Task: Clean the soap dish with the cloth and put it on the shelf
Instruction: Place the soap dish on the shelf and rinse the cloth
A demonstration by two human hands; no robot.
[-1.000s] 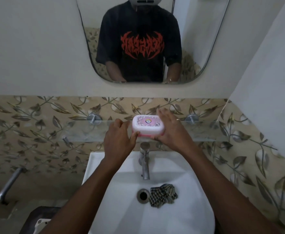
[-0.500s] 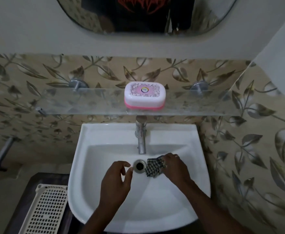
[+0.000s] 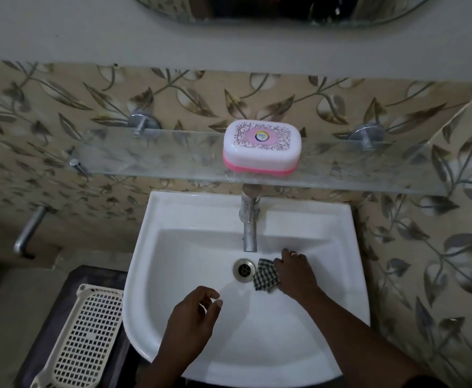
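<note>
Soap dish [image 3: 262,145] on shelf [image 3: 151,161], cloth [image 3: 264,277] in sink [image 3: 190,214]

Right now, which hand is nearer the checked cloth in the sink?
Right. The right hand is on the checked cloth, fingers curled over its right edge beside the drain. The left hand hovers apart, lower left of it, holding nothing.

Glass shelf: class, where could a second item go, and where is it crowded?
The glass shelf is bare from its left bracket to the soap dish, and from the dish to the right bracket. The middle, above the tap, is taken.
</note>
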